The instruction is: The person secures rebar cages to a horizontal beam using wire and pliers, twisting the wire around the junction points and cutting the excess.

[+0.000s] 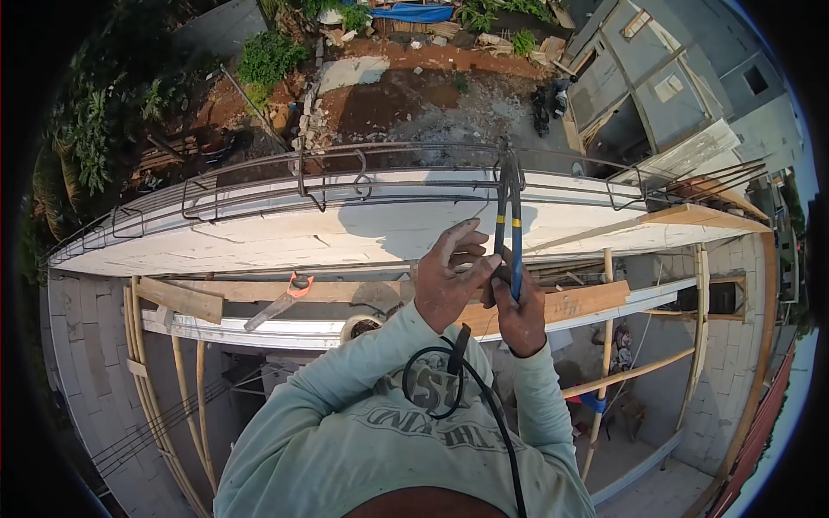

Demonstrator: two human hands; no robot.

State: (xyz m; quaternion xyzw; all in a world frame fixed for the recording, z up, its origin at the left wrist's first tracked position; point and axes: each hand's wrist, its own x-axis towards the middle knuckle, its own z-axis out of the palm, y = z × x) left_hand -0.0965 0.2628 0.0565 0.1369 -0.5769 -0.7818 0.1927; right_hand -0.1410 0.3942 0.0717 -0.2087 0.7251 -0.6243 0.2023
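My right hand (522,314) grips the lower handles of long-handled steel pincers (516,239). One handle looks blue and the other dark, and both carry yellow bands. The pincers' head reaches the rebar cage (401,184), which runs along the top of a pale block wall (291,226). Whether the jaws bite on anything is too small to tell. Beside the dark handle is my left hand (453,275), fingers loosely curled and apart, thumb tip close to the handle. Nothing shows in its grasp. A thin wire (486,202) hangs from the bars near the pincers.
A handsaw (285,299) with an orange handle rests on a wooden plank (356,291) left of me. Bamboo poles (607,324) stand below on both sides. Beyond the wall, the ground (414,97) drops well below. A black cable (495,401) hangs before my chest.
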